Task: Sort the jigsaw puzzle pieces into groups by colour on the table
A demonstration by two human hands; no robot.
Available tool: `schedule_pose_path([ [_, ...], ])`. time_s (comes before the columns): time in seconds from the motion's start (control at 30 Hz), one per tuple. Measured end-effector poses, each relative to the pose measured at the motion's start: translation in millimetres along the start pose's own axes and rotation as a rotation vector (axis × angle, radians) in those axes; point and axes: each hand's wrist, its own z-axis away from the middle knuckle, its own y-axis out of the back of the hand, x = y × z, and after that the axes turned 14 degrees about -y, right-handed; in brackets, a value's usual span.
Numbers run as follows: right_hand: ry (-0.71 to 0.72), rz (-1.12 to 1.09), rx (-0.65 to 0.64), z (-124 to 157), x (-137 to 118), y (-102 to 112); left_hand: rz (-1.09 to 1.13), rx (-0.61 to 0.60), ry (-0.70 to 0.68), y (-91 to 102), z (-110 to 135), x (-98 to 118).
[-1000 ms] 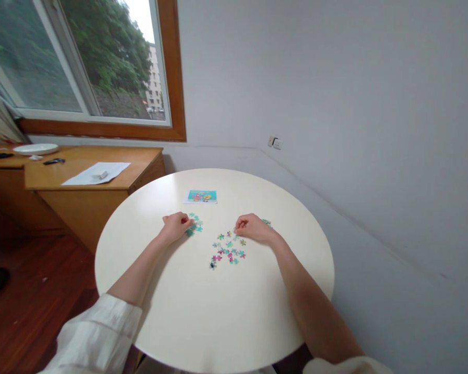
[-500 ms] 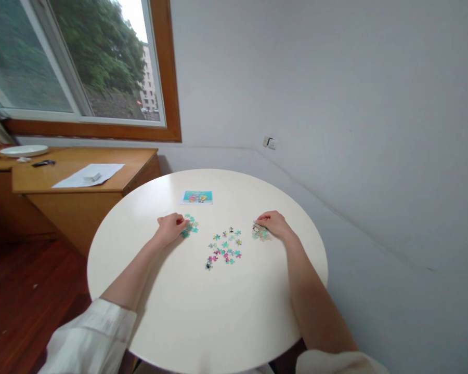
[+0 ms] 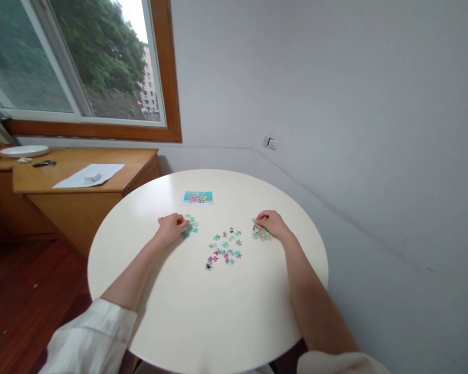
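On the round cream table (image 3: 203,311) lie several small loose puzzle pieces (image 3: 224,248), teal, pink and yellow, in the middle. My left hand (image 3: 171,227) rests curled beside a small joined cluster of teal pieces (image 3: 190,226), fingertips touching it. My right hand (image 3: 270,222) is curled over a second, paler cluster of pieces (image 3: 260,234) at the right, its fingers pinched at that cluster's far edge. A small printed picture card (image 3: 197,197) lies farther back on the table.
A wooden desk (image 3: 81,184) stands at the left under the window, with a white paper sheet (image 3: 89,175), a white plate (image 3: 24,150) and a dark object. Grey walls close in behind and right. A wall socket (image 3: 270,142) sits low.
My right hand moved from the loose pieces in the middle to the pale cluster at the right. The left hand stayed at the teal cluster. The view shifted slightly.
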Motion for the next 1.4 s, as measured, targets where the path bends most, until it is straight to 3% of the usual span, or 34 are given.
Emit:
schedule_pose_path([
  [0.17, -0.029, -0.473, -0.046, -3, -8, -5, 0.001, 0.005, 0.001, 0.3, 0, 1],
  [0.37, -0.029, -0.612, -0.108, 6, -19, -5, 0.006, -0.008, 0.000, 1.6, 0, 2],
  [0.77, -0.011, -0.586, -0.211, 21, -35, -4, 0.000, 0.009, -0.003, -0.9, -1, -1],
  [1.4, -0.044, -0.518, -0.205, 21, -36, -8, 0.011, -0.014, 0.006, 0.6, -1, 1],
])
